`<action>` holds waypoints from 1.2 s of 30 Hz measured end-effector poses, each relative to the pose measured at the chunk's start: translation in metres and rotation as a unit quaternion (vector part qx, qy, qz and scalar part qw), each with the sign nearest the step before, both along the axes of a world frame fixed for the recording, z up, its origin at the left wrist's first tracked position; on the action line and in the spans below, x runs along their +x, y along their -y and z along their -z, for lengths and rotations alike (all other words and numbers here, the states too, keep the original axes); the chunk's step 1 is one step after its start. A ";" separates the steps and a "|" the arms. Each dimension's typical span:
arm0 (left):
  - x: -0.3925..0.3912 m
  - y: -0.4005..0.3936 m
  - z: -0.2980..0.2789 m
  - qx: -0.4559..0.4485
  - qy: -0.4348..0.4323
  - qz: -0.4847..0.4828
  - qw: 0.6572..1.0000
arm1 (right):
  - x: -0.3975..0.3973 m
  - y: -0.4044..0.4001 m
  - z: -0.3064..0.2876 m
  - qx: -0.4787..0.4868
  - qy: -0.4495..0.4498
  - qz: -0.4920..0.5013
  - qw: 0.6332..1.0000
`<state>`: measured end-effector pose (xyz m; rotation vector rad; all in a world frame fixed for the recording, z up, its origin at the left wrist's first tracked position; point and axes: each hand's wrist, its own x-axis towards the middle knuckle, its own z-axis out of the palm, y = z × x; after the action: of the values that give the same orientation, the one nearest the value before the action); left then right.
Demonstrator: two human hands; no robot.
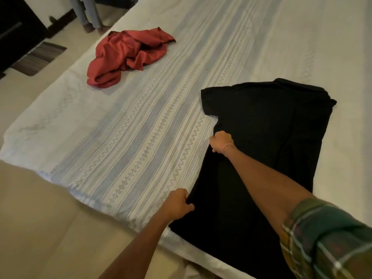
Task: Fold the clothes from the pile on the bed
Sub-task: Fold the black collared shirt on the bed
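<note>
A black short-sleeved shirt (pixel 261 137) lies spread flat on the right part of the bed, collar at the far end, its right side folded inward. My left hand (pixel 178 204) grips the shirt's left edge near the hem. My right hand (pixel 221 141) grips the same left edge higher up, just below the sleeve. A crumpled red garment (pixel 128 55) lies apart on the far left of the bed.
The bed (pixel 130 127) carries a white cover with grey woven stripes; its left and near edges drop to a tiled floor (pixel 40 228). A striped mat (pixel 38 57), dark furniture (pixel 18 27) and a standing person's legs (pixel 90 15) are at the far left.
</note>
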<state>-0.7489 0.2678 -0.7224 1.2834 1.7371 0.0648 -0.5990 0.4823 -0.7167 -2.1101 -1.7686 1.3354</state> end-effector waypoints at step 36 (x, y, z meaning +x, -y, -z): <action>0.161 0.021 0.035 0.287 -0.193 0.256 0.903 | 0.166 0.106 0.033 0.267 0.099 -0.335 0.898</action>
<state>-0.5883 0.2468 -0.7577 2.2903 1.6978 0.0166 -0.4330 0.3761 -0.7495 -1.4213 -2.7045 0.5665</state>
